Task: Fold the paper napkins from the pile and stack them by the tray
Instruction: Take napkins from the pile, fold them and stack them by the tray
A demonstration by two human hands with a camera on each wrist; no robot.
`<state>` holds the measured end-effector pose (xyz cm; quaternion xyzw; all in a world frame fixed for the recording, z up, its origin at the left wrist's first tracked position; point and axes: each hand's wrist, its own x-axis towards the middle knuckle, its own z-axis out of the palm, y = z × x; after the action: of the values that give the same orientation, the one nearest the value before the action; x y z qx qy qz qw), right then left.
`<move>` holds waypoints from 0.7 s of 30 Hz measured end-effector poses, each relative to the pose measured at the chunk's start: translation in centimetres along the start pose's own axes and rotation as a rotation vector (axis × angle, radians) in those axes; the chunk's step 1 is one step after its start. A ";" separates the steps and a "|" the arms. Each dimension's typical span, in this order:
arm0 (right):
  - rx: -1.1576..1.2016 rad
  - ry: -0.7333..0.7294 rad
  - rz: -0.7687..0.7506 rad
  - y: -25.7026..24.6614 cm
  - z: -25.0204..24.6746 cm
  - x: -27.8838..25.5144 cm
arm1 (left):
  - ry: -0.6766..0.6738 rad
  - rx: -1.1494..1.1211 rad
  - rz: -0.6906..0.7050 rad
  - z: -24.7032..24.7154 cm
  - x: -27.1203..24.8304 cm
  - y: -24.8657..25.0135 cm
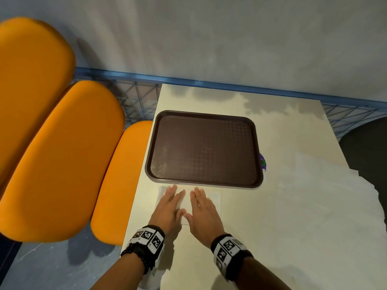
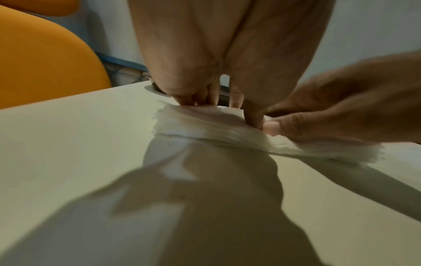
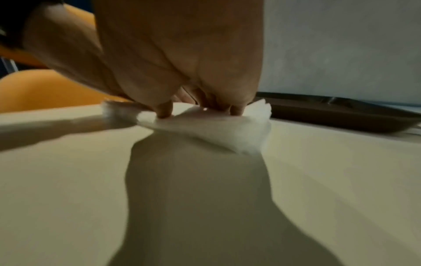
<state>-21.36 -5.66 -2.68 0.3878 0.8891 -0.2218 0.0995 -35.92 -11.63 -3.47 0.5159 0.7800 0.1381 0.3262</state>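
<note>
A white paper napkin [image 1: 187, 203] lies flat on the cream table [image 1: 293, 206], just in front of the dark brown tray [image 1: 204, 148]. My left hand [image 1: 169, 206] presses flat on its left half with straight fingers. On its right half my right hand [image 1: 204, 208] presses down the same way, thumbs almost meeting. In the left wrist view the napkin [image 2: 205, 129] shows layered edges under the left fingertips [image 2: 189, 100]. The right wrist view shows the napkin [image 3: 227, 133] pinned by the right fingertips [image 3: 165, 111], with the tray [image 3: 341, 115] just behind.
Orange padded seats [image 1: 62, 153] stand left of the table. A blue wire rail [image 1: 136, 97] and a grey wall run along the back. A small purple thing [image 1: 262, 162] peeks out at the tray's right edge. A dark round shape [image 1: 366, 153] lies at the right.
</note>
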 end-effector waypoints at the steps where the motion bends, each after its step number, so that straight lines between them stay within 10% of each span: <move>1: -0.026 0.011 0.016 0.6 0.6 -0.2 | -0.020 0.044 -0.014 0.2 0.0 0.0; 15: 0.232 -0.037 0.219 2.8 -4.6 -2.2 | -0.080 0.536 -0.183 -1.1 -0.2 1.1; 21: 0.561 0.235 0.542 14.7 -6.0 -11.0 | 0.010 0.197 0.123 2.0 -1.4 9.2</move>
<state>-3.12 -1.12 1.81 0.6429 0.6652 -0.3754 -0.0577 -27.70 -9.22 0.59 0.5915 0.7583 0.0831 0.2611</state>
